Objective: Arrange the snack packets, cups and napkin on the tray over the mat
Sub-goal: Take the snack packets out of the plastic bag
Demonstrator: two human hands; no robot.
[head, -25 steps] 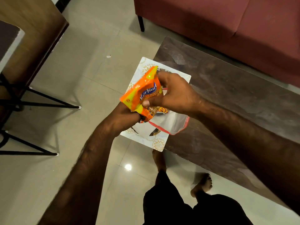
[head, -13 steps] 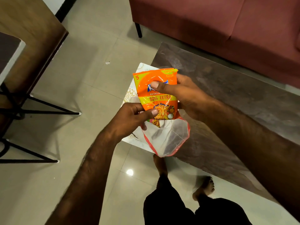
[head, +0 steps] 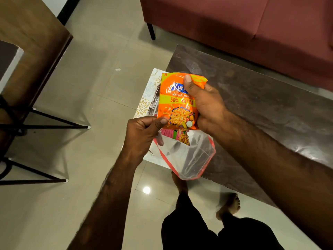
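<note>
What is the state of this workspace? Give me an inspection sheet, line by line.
Surface: dark wooden table, with a patterned mat at its near corner.
Job's things: orange snack packet held upright above the mat; a clear bag with red edging hangs below it, another packet inside. Tray, cups, napkin: nothing seen.
Clutter: nothing seen.
Grippers: right hand grips the orange packet; left hand pinches the packet's lower corner and the bag.
Cables: nothing seen.
Surroundings: tiled floor, red sofa, black-legged furniture.

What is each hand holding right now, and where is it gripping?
The right hand grips the orange snack packet along its right edge, thumb across the front. The left hand pinches the clear plastic bag at its opening.
</note>
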